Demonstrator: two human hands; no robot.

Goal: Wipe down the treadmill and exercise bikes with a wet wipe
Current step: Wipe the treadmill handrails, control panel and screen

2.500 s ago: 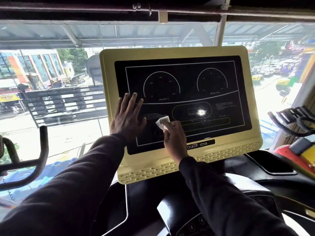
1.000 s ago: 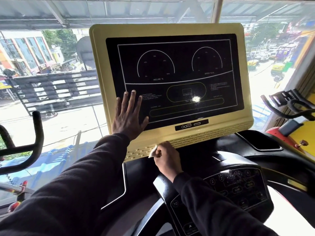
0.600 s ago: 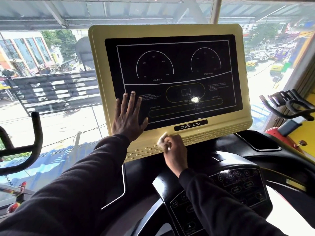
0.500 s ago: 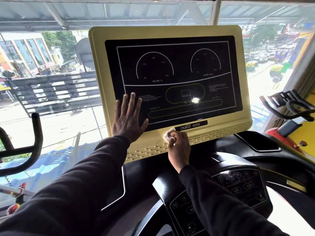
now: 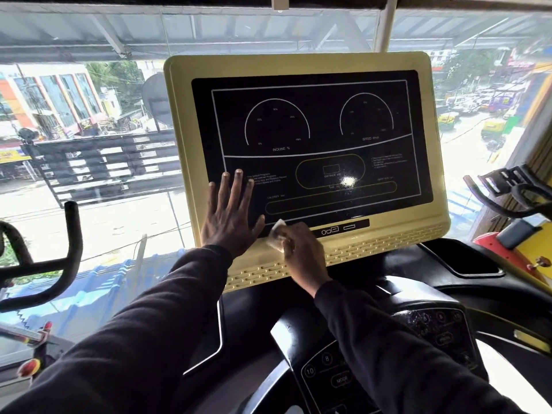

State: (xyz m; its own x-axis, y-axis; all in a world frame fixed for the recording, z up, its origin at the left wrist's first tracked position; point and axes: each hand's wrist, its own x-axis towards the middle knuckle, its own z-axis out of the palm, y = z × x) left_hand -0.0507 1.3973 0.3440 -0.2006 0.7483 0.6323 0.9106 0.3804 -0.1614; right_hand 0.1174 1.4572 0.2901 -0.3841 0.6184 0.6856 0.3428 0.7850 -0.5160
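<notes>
Head view. Treadmill console [image 5: 298, 62], yellow frame around a dark display panel [image 5: 313, 121], filled centre frame. Left hand [image 5: 228, 218] lay flat on the panel's lower left corner, fingers straight and spread, bracing the console; it held nothing. Right hand [image 5: 301, 249] sat at 3 o'clock of the left, just beside it, fingers curled round a white wet wipe [image 5: 276, 234] pressed where the panel's bottom edge meets the yellow frame. Vent slots [image 5: 385, 245] ran along the frame below, at 5 o'clock of the wipe. Keypad [image 5: 337, 372] lay lower, at 6 o'clock. Exercise bike handlebars at the 9 o'clock edge [image 5: 70, 249] and the 3 o'clock edge [image 5: 501, 198], well apart from the hands.

Judgement: the lower frame strip was being wiped. Doing it well likely meant keeping the wipe flat, stroking toward 3 o'clock along the whole strip, pressing lightly over the slots so moisture stays out, with the left hand steadying.
</notes>
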